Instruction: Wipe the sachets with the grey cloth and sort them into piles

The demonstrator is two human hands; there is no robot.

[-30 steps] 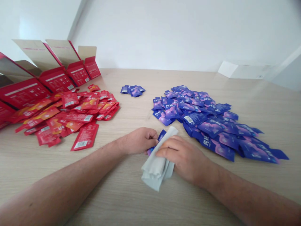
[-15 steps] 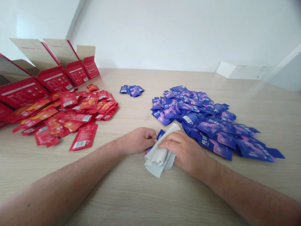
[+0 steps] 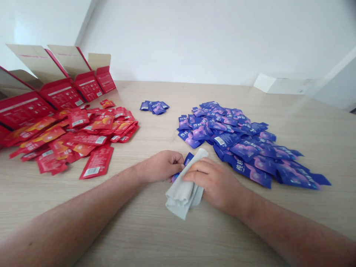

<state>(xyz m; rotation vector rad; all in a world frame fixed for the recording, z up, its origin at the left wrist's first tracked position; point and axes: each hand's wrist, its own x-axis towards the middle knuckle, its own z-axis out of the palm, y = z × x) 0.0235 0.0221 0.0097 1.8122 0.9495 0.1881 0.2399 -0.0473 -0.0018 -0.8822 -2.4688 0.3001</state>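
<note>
Near the middle of the table, my left hand is closed on the edge of a blue-purple sachet. My right hand grips a folded white cloth, which lies over part of that sachet and hides much of it. The cloth's loose lower end hangs toward me. Just beyond my right hand spreads a large pile of blue-purple sachets. A small group of similar blue sachets lies farther back, left of the pile.
Red and orange sachets are heaped on the left side of the table. Behind them stands a row of red cardboard boxes with raised flaps. A white box sits at the back right, by the wall.
My right hand and the cloth have slid slightly toward me and to the left across the sachet, showing more of its upper part. My left hand stays nearly in place.
</note>
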